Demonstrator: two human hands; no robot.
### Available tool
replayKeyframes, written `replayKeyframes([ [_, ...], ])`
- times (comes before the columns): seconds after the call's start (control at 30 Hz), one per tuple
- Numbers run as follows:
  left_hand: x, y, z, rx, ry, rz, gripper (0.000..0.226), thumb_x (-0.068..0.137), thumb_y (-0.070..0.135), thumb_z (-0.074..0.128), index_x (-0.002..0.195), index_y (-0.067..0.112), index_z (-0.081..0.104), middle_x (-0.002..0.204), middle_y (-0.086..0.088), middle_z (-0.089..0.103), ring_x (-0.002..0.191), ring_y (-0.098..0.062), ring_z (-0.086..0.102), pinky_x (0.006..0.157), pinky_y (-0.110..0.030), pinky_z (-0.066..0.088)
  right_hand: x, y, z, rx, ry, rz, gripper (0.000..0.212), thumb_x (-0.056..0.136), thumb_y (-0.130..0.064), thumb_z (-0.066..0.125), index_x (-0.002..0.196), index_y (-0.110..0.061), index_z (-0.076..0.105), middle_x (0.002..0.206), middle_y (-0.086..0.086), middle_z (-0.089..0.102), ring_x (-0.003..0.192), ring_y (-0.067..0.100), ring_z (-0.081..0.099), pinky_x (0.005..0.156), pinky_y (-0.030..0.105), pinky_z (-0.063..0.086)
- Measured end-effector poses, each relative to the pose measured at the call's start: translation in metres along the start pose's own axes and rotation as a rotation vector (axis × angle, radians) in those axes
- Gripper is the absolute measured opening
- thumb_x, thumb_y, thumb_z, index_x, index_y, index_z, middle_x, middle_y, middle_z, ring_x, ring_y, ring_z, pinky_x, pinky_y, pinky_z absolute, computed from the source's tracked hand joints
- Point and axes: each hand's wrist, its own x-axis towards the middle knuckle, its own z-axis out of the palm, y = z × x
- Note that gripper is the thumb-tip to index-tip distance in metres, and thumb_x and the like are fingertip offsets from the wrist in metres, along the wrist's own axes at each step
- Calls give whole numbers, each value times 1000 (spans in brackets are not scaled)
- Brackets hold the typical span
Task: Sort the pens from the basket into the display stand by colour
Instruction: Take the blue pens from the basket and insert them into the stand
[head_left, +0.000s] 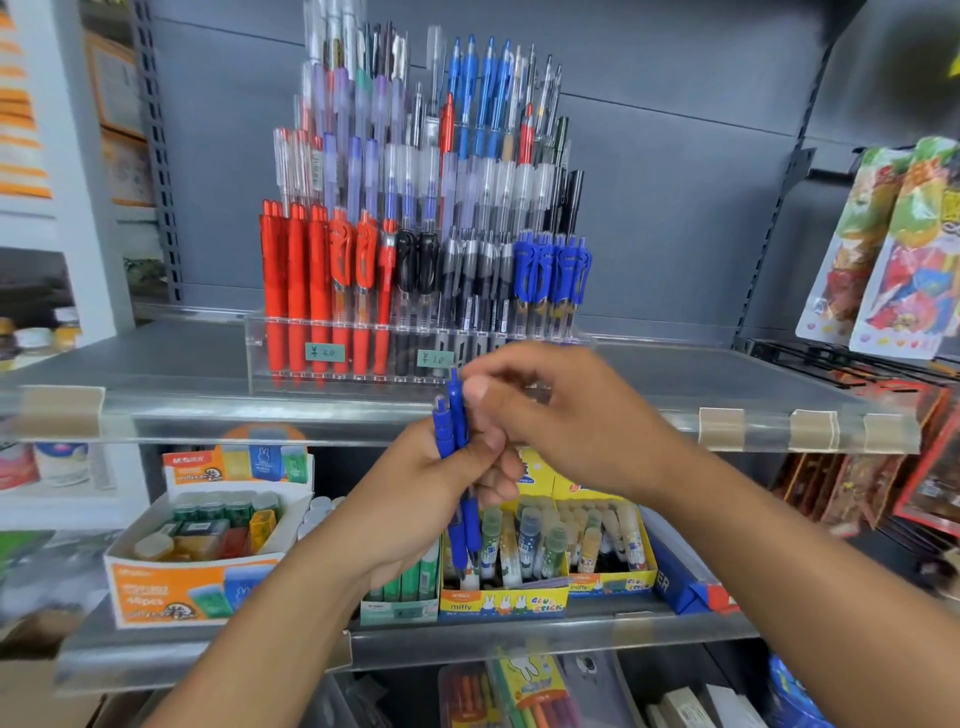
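Note:
My left hand (436, 499) grips a small bunch of blue pens (451, 428) upright in front of the shelf edge. My right hand (561, 421) pinches the top of one of those blue pens between thumb and fingers. Above them the clear acrylic display stand (291, 332) sits on the upper shelf. Its front row holds red pens (311, 270) at the left, black pens (452, 275) in the middle and blue pens (550, 270) at the right. The tiers behind hold more pens. The basket is not in view.
The upper shelf has a clear plastic lip (260, 410) with price-tag holders. Below it stand an orange box of sharpeners (197, 551) and yellow glue-stick boxes (519, 597). Packaged toys (893, 244) hang at the right. A lower shelf holds more stationery.

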Motion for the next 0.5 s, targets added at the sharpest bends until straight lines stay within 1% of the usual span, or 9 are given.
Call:
replayKeyframes([
  [0.03, -1, 1, 0, 10, -14, 3, 23, 97, 17, 47, 84, 7, 63, 69, 1, 64, 65, -9, 59, 68, -24, 48, -2, -1, 2, 67, -59, 16, 15, 96, -27, 59, 104, -19, 67, 83, -3, 63, 55, 10, 64, 63, 20, 52],
  [0.07, -1, 1, 0, 6, -25, 9, 23, 95, 20, 49, 82, 8, 63, 69, 2, 64, 66, -8, 59, 68, -25, 48, -2, -1, 3, 111, -80, 30, 14, 96, -23, 60, 106, -17, 67, 84, -2, 62, 52, 12, 64, 60, 20, 52],
  [0.17, -2, 0, -1, -41, -52, 18, 21, 85, 26, 52, 81, 10, 65, 73, 1, 66, 69, -9, 61, 71, -25, 51, 0, 1, 1, 149, -95, 56, 9, 95, -16, 61, 101, -11, 65, 77, 8, 63, 50, 15, 61, 57, 21, 51],
  [0.23, -1, -2, -2, -73, -56, 11, 22, 83, 27, 54, 85, 9, 67, 78, -1, 69, 75, -10, 65, 76, -26, 54, 2, 4, 1, 178, -97, 77, 9, 95, -16, 60, 97, -7, 61, 73, 5, 62, 51, 16, 58, 56, 25, 51],
  [0.3, 0, -3, -2, -105, -35, 1, 26, 82, 26, 54, 92, 8, 69, 87, -3, 73, 83, -14, 69, 82, -25, 55, 4, 6, 0, 178, -47, 83, 9, 95, -17, 60, 93, -9, 59, 69, -6, 62, 53, 15, 55, 56, 29, 51],
  [0.33, 1, -3, -2, -117, -24, -1, 28, 83, 26, 54, 98, 8, 69, 92, -5, 74, 90, -16, 71, 85, -26, 55, 4, 7, 0, 188, -15, 85, 8, 95, -17, 60, 93, -9, 58, 68, -8, 61, 55, 13, 54, 57, 28, 50],
  [0.4, 2, -2, -1, -129, -6, 8, 32, 85, 25, 53, 110, 9, 66, 103, -8, 74, 101, -20, 70, 91, -28, 55, 5, 9, -3, 233, 61, 86, 7, 95, -16, 60, 92, -10, 58, 70, -7, 61, 61, 9, 56, 61, 23, 50],
  [0.47, 1, -1, -2, -128, 8, 18, 29, 92, 20, 49, 115, 10, 63, 107, -9, 74, 104, -20, 70, 92, -28, 55, 8, 11, -10, 258, 178, 80, 3, 95, -15, 60, 96, -12, 60, 75, -8, 64, 66, 4, 58, 67, 19, 50],
  [0.5, 1, 0, -2, -119, 15, 18, 26, 96, 16, 46, 115, 11, 63, 108, -9, 74, 104, -19, 70, 91, -27, 55, 10, 12, -16, 273, 243, 82, 5, 95, -15, 60, 100, -13, 60, 78, -8, 65, 66, 1, 59, 68, 19, 50],
])
